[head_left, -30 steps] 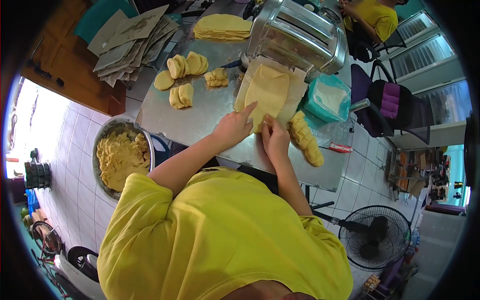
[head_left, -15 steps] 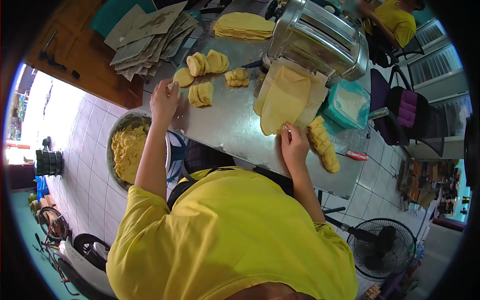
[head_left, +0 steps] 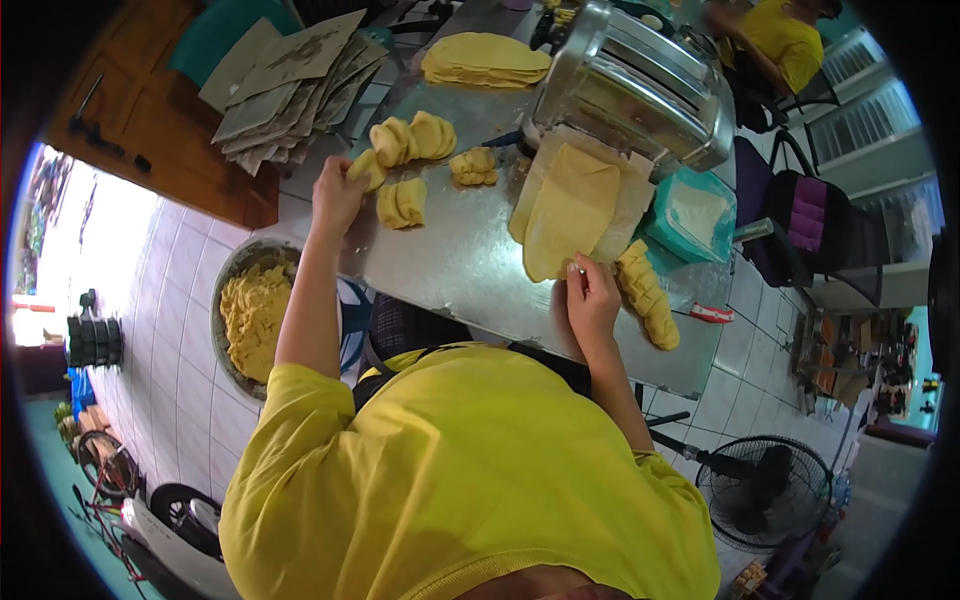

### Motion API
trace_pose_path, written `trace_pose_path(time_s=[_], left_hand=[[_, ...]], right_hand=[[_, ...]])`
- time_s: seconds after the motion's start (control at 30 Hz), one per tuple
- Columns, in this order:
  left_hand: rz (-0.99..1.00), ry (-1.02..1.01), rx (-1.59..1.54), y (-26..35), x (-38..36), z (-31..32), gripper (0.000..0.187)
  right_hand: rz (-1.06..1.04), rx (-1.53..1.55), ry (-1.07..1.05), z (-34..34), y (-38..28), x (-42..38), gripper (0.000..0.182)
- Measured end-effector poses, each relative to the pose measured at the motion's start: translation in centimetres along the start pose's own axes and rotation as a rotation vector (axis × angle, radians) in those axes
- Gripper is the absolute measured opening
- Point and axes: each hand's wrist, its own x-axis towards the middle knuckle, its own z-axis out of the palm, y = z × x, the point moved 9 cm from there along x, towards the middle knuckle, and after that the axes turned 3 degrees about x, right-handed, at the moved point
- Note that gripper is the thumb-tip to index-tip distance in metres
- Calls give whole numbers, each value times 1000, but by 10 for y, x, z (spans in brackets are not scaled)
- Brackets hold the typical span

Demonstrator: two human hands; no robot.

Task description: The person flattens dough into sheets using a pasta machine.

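My left hand is closed on the near edge of a flat dough disc at the table's left side. Beside that disc lie thick dough slices and a second group of slices. With fingers pinched together, my right hand is at the lower edge of a rolled dough sheet; what is between its fingertips, if anything, is hidden. The sheet lies in front of a metal dough roller machine. A scored dough log rests just right of that hand.
A teal tub of white powder stands beside the machine. Stacked flat dough pieces and a small dough cluster lie on the metal table. A bowl of dough sits low left. Another person is beyond the machine.
My left hand has come up slightly and closed on the dough disc, whose near edge is now lifted or tilted. My right hand has shifted a little, staying at the sheet's edge.
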Motion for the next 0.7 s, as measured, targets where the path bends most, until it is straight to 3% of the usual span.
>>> trace_pose_path(time_s=[0.03, 0.1, 0.17, 0.27, 0.33, 0.37, 0.43, 0.53, 0.57, 0.63, 0.67, 0.7], left_hand=[[-64, -21, -181, 0, -7, 0, 31], [24, 182, -334, 8, -25, -22, 23], [-3, 141, -504, 8, -31, -25, 17], [44, -116, -524, 85, -58, -25, 19], [246, -250, -512, 136, -81, -12, 19], [287, -309, -632, 157, -91, -5, 23], [287, -476, -821, 175, -104, 18, 38], [357, -576, -858, 199, -114, 33, 53], [347, -576, -832, 203, -114, 33, 56], [343, -574, -777, 200, -112, 38, 61], [348, -578, -780, 196, -111, 40, 61], [299, -573, -763, 190, -108, 43, 59]], right_hand=[[21, 45, 5, -2, 1, 2, 15], [55, 124, 0, -4, -9, 11, 17], [32, 276, -47, -2, -25, 24, 23], [-85, 432, -144, 4, -68, 50, 29], [-95, 650, -200, 11, -91, 59, 27], [-74, 625, -157, 5, -90, 63, 27], [-137, 707, -360, 12, -99, 62, 26], [-30, 602, -338, -12, -60, 67, 18], [159, 655, -279, -23, -29, 67, 13], [310, 704, -80, -63, 29, 76, 12], [357, 591, -28, -87, 57, 83, 12], [247, 382, 118, -119, 71, 95, 12]])
